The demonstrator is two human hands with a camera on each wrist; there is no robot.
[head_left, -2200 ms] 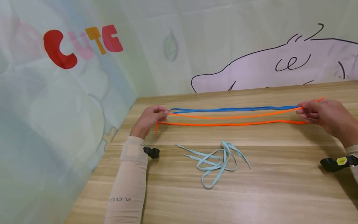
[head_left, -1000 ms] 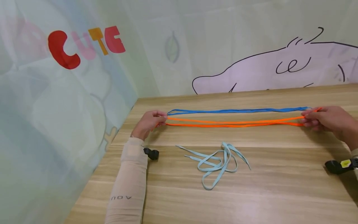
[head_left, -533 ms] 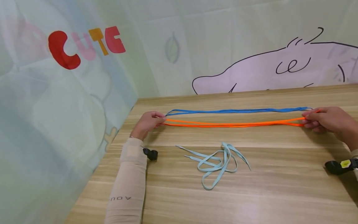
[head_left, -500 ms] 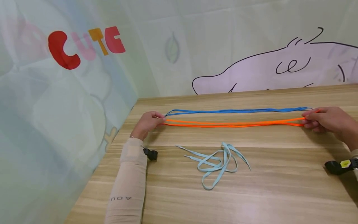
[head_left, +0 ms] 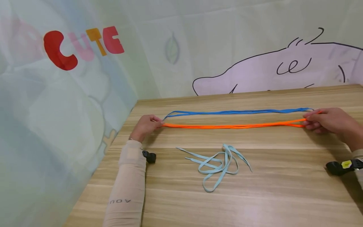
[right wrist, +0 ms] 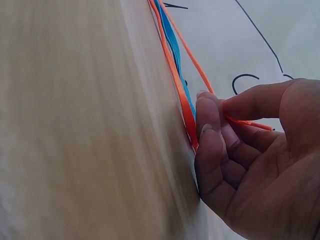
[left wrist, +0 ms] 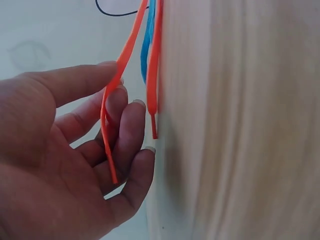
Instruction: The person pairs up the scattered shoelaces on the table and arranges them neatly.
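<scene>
An orange shoelace (head_left: 232, 126) stretches left to right in two strands across the table. My left hand (head_left: 145, 126) pinches one strand between thumb and fingers; in the left wrist view its tipped end (left wrist: 111, 165) hangs past the fingers. The other tipped strand (left wrist: 152, 95) runs beside that hand, apart from the pinch. At the other end, my right hand (head_left: 330, 121) pinches the orange lace between thumb and index finger, with a short end sticking out. Behind it lies a blue shoelace (head_left: 238, 112), doubled and nearly straight; its right end is partly hidden by the right hand.
A pale blue shoelace (head_left: 218, 168) lies in loose loops nearer the front of the wooden table (head_left: 269, 195). A printed cloth wall (head_left: 93, 110) borders the table at the left and back. Black wrist cameras (head_left: 149, 156) sit on both forearms.
My left hand has moved left and slightly nearer, drawing the orange lace with it. The orange strands have come down away from the blue lace and closer together. My right hand has come slightly nearer.
</scene>
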